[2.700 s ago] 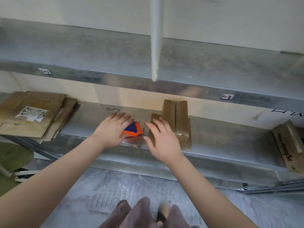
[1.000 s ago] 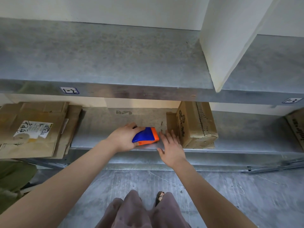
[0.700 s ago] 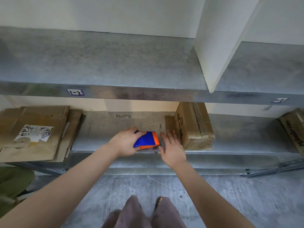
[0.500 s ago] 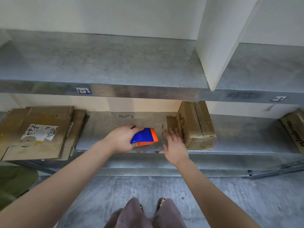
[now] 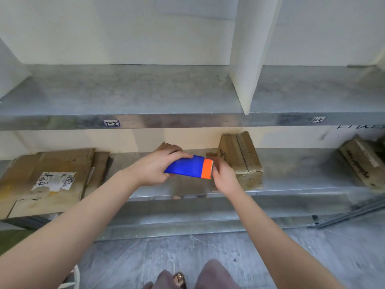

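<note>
Galvanised metal shelving is seen from the head camera, with a lower shelf on which flattened cardboard lies at the left and a small cardboard box stands right of centre. A blue and orange packet is held above that shelf's front part, just beside the box. Its blue end is gripped by the left hand, fingers curled round it; its orange end is pinched by the right hand.
</note>
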Available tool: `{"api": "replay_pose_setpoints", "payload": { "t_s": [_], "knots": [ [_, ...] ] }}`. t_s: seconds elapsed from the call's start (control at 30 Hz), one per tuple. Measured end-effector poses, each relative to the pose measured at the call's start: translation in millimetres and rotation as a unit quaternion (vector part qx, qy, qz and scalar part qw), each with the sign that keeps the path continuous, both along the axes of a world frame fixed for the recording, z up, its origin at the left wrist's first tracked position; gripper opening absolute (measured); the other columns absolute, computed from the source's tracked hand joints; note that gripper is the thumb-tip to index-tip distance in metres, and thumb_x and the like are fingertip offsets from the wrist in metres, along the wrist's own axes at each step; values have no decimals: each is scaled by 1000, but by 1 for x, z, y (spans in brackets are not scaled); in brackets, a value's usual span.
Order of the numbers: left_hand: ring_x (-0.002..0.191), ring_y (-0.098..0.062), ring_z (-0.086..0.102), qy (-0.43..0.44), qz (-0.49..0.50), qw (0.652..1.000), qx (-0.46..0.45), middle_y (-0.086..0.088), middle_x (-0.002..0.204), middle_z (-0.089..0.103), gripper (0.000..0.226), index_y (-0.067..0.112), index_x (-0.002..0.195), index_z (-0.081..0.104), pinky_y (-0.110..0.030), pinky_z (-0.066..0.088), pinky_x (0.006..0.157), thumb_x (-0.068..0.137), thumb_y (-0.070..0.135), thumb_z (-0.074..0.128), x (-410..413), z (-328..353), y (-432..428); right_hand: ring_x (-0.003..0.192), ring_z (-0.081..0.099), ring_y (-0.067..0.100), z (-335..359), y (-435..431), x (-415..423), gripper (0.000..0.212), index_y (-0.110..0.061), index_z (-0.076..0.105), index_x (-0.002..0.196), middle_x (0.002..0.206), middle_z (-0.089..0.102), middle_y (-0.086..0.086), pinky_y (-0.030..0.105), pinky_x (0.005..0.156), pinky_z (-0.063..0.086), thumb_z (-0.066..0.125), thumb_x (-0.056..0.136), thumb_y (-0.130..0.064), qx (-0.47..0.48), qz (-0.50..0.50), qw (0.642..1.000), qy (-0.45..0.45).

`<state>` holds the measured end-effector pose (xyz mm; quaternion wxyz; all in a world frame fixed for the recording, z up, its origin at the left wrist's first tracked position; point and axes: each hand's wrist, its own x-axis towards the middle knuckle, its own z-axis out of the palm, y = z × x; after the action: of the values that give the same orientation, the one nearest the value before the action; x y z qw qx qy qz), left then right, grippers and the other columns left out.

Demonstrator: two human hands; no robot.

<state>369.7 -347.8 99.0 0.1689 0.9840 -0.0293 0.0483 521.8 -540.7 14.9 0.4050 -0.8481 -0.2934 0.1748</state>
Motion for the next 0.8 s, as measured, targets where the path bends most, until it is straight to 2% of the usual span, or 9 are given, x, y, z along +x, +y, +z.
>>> {"api": "replay_pose_setpoints", "payload": {
  "t_s": [0.17,0.3,0.37,0.5,0.57,0.63,0.7,0.8],
  "knots": [
    [115,-17,44,-26,5,999,-18,3,127,52,67,31,139,44,-31,40,98,78,8,63,17,9,-19,91,64,24,29,-36,12,14,-8,67,101,96,71,7,22,71,37,57,95,-16,40,-83,995,-46],
    [117,-16,45,-21,28,998,-58,3,129,51,67,31,142,40,-26,37,98,83,25,72,26,4,-39,81,57,14,48,-74,28,11,-19,65,90,85,65,-6,26,65,38,58,94,-26,-2,-90,990,-110],
    [117,-14,44,-19,45,997,-60,4,129,50,69,33,143,38,-23,35,97,83,30,73,29,-1,-48,80,54,14,49,-95,39,13,-21,64,88,84,63,-8,28,63,39,57,95,-30,-36,-99,986,-132],
    [120,-9,43,4,82,994,-75,8,130,48,71,38,143,35,-25,35,102,83,34,72,30,-11,-65,81,56,16,41,-138,64,16,-29,58,82,88,66,-8,28,60,38,54,96,-35,-87,-120,981,-124],
    [122,-10,44,13,98,992,-76,8,133,48,69,40,142,36,-24,33,103,84,34,72,26,-15,-68,85,59,21,42,-160,83,16,-27,57,82,89,66,-5,30,64,42,53,96,-35,-104,-131,979,-114],
    [121,-13,46,30,130,989,-71,9,130,48,66,50,136,34,-23,33,100,84,35,72,18,-19,-63,90,60,27,44,-178,107,16,-23,59,86,88,65,-1,31,67,42,54,95,-35,-120,-136,978,-100],
    [119,-14,46,53,159,984,-65,7,128,48,65,56,130,31,-26,33,100,83,37,72,11,-22,-61,94,61,30,45,-184,128,16,-21,62,89,90,66,3,31,70,41,56,94,-35,-140,-102,981,-88],
    [124,-21,44,78,188,978,-46,0,134,47,70,46,139,33,-32,33,106,83,35,73,10,-26,-64,95,61,31,41,-174,143,14,-26,57,84,88,64,3,31,69,40,54,94,-36,-156,-57,982,-88]
  ]
}}
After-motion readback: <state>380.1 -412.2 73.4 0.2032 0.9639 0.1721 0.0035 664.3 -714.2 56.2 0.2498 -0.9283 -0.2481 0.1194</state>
